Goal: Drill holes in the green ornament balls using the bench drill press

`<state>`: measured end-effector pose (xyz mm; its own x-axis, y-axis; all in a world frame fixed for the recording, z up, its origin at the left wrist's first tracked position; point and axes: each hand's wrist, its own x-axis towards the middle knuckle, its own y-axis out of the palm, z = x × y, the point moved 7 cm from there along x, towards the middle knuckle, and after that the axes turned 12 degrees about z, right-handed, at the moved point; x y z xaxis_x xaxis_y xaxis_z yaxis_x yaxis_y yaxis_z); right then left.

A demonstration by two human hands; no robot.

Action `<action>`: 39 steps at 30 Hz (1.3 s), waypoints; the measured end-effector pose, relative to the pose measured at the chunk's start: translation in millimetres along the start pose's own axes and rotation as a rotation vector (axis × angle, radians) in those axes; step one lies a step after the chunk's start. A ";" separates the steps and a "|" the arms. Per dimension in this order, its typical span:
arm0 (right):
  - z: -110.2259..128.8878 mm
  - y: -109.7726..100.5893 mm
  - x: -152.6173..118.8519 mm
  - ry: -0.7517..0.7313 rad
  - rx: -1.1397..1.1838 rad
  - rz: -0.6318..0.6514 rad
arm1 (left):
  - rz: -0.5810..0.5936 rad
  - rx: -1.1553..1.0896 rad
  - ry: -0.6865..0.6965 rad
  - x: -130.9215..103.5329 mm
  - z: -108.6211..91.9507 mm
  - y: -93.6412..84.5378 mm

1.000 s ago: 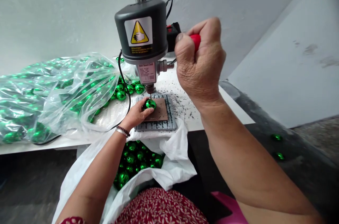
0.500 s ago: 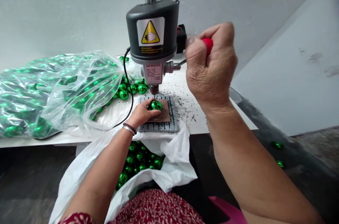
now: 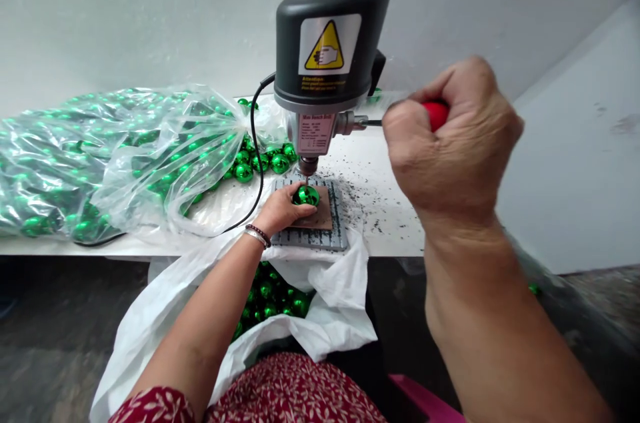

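My left hand (image 3: 286,209) grips a shiny green ball (image 3: 306,195) between thumb and fingers. The ball rests on a brown square board (image 3: 320,213) atop the ridged grey base plate (image 3: 339,236) of a bench drill (image 3: 327,49). Right above the ball is the drill bit (image 3: 307,179); whether its tip is inside the ball I cannot tell. My right hand (image 3: 450,136) is closed around the red-knobbed feed lever (image 3: 436,115) on the drill's right side.
On the left, a clear plastic bag (image 3: 125,163) full of green balls spreads over the white table (image 3: 390,209). Dark shavings litter the tabletop. A white sack (image 3: 345,316) with more green balls hangs open below the table edge. A black cable (image 3: 257,143) curves beside the drill.
My right hand and the lever have swung lower. The camera view has shifted, so the drill appears farther right. My left hand keeps its hold on the ball.
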<state>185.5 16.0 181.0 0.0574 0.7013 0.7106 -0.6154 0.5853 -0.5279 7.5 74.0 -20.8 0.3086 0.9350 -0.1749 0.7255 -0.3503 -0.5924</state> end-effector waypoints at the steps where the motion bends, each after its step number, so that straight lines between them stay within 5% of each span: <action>1: -0.3 -0.1 -1.1 0.011 -0.008 0.015 | 0.001 0.007 -0.004 -0.4 -0.2 0.1; 39: -13.6 26.5 -68.5 -0.261 0.010 -0.282 | -0.003 -0.160 0.070 -7.7 -0.4 2.2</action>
<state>175.9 -10.9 112.0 0.0242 0.3852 0.9225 -0.6120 0.7354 -0.2910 7.0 65.9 -20.5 0.3442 0.9319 -0.1145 0.8133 -0.3569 -0.4596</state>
